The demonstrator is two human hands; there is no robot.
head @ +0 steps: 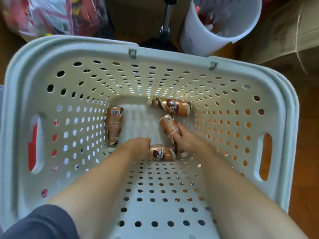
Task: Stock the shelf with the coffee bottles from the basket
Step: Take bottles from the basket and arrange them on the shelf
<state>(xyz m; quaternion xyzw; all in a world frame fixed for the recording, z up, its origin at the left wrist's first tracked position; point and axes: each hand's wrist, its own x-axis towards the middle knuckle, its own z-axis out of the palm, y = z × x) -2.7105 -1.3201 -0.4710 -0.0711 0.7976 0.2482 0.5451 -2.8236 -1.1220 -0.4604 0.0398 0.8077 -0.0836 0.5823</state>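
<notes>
Left hand (138,147) and right hand (184,138) grip bottles inside perforated basket (69,54).

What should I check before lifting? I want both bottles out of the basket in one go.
1. Left hand on near bottle: ok, though how firmly it grips, cannot tell.
2. Right hand on right bottle: ok, fingers wrap it.
3. Held bottles clear of each other: cannot tell, they lie close.
4. Way up out of basket: ok, open.
5. Bottles left: left bottle, far bottle, lying flat: ok.
</notes>
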